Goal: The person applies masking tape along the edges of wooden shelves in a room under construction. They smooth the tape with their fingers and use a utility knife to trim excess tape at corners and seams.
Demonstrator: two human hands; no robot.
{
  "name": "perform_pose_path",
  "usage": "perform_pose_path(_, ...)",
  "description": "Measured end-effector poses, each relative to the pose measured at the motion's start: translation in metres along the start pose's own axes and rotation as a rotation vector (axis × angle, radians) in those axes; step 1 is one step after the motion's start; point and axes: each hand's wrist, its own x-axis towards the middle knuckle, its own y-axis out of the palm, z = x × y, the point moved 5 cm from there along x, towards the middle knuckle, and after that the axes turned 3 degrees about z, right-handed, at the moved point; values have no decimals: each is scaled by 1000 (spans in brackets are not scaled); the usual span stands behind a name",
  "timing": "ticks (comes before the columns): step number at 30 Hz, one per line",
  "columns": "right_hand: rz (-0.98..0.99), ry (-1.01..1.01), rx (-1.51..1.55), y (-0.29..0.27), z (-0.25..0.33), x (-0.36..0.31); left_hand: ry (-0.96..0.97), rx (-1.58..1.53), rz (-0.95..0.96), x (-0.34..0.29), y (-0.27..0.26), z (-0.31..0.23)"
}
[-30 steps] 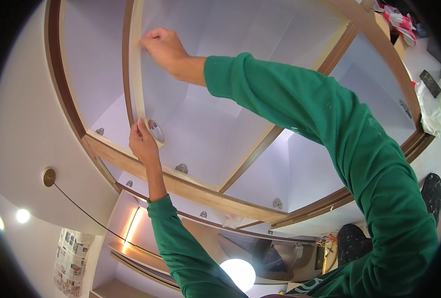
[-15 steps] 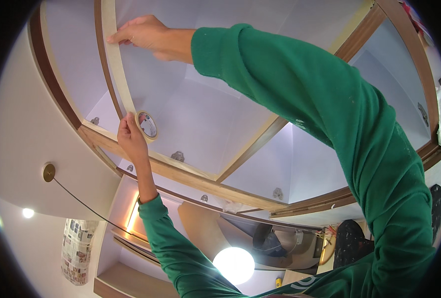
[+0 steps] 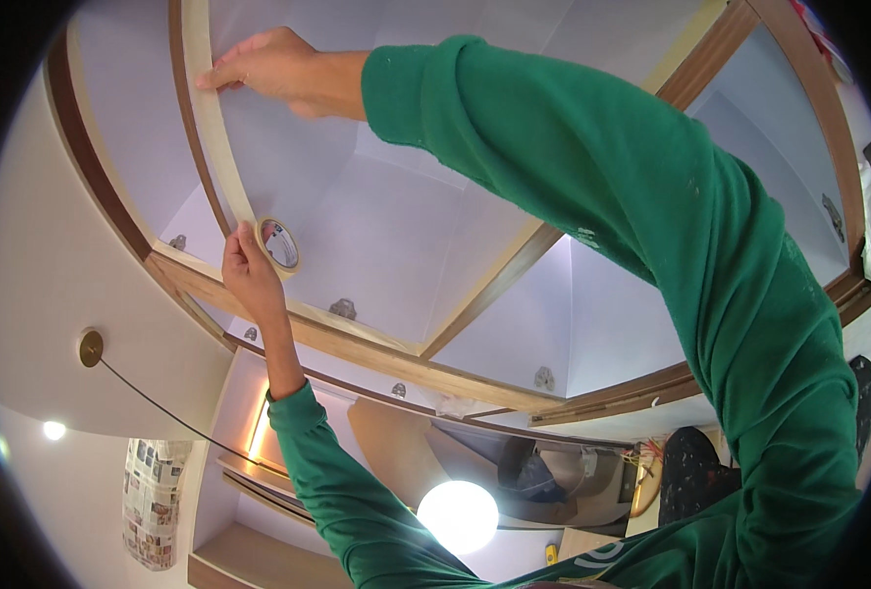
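Note:
A strip of cream masking tape [image 3: 217, 133] runs along the brown edge of a cabinet divider [image 3: 192, 118]. My left hand [image 3: 251, 270] is closed at the strip's lower end, its fingers against the masking tape roll [image 3: 278, 243], which is still joined to the strip. Higher up, my right hand [image 3: 273, 74] pinches the strip between thumb and fingertips at the divider's edge. The other fingers of that hand are partly hidden behind it. Both arms wear green sleeves.
Pale cabinet compartments with wooden frame edges [image 3: 494, 290] surround my hands. Metal hinges [image 3: 343, 309] sit inside them. Below hang a round white lamp [image 3: 458, 515] and a cable from a brass ceiling disc [image 3: 91, 348]. A paper-wrapped object [image 3: 151, 501] is at lower left.
The whole view has shifted slightly, so hands and cabinet appear a little farther left. Both hands keep their hold on the tape.

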Motion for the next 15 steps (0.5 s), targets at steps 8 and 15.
perform_pose_path(8, 52, -40, 4, 0, -1, 9, 24, -2, -3, 2, 0, -2)
perform_pose_path(15, 14, -20, -5, 1, -2, 5, 29, -3, -6, -2, -1, -2)
